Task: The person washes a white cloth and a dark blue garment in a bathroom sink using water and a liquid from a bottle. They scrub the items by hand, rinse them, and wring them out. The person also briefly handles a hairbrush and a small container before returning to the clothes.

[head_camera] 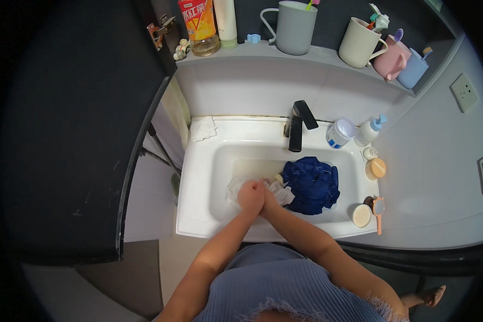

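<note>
My left hand [250, 196] and my right hand [269, 200] are pressed together low in the white washbasin [197, 193]. Both are closed on a wet white cloth [281, 193], which spreads out on either side of them. How the fingers grip it is hidden by the backs of the hands. Against the cloth's right side lies a bunched dark blue garment [312, 185], and neither hand touches it. The black faucet [296, 129] stands behind the basin bowl, and I cannot tell whether water runs from it.
A white jar [340, 133], a pump bottle [370, 131], an orange-lidded jar [375, 168], a round cup [361, 215] and an orange hand mirror [378, 213] line the right rim. Mugs [296, 28] and bottles fill the shelf above. A dark cabinet door [72, 133] hangs open at left.
</note>
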`<state>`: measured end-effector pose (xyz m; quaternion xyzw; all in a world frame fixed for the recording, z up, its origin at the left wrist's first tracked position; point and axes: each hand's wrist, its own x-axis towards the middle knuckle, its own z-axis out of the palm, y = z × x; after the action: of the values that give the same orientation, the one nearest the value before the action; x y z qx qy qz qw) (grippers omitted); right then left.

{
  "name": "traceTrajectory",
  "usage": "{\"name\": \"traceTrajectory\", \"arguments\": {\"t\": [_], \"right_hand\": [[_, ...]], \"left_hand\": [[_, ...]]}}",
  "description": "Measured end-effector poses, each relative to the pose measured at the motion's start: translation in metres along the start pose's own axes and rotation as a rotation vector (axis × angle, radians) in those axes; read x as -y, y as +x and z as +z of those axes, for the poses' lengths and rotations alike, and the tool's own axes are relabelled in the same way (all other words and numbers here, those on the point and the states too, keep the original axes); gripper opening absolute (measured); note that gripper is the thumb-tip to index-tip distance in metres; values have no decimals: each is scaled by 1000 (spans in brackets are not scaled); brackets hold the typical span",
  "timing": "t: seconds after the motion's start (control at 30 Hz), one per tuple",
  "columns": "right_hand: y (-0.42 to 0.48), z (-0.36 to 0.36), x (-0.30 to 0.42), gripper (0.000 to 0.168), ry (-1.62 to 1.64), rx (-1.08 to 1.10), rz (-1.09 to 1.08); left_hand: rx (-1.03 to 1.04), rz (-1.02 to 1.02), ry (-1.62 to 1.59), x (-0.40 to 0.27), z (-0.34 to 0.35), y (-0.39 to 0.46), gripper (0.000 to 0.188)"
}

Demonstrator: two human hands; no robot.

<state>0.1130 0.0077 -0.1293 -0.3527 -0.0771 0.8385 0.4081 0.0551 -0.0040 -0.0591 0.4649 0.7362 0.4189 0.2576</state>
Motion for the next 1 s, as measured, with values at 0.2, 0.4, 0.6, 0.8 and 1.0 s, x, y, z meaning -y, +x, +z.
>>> {"name": "traceTrajectory", "arguments": {"t": [0.2, 0.4, 0.6, 0.8, 1.0], "right_hand": [[-47, 48, 16, 39, -412, -352, -98], [-50, 34, 12, 33, -442, -365, -48], [-27, 32, 27, 34, -448, -531, -259], [9, -2, 27, 36, -410, -564, -182], [-20, 9, 21, 27, -1740, -322, -685]], "left_hand": [[-160, -185, -82, 17, 2, 19, 14], [186, -221, -130, 55, 2, 21, 27], [295, -94, -106, 52, 6, -2, 31], [227, 163, -26, 3, -6, -30, 32], [96, -10, -119, 23, 6, -1, 23]]}}
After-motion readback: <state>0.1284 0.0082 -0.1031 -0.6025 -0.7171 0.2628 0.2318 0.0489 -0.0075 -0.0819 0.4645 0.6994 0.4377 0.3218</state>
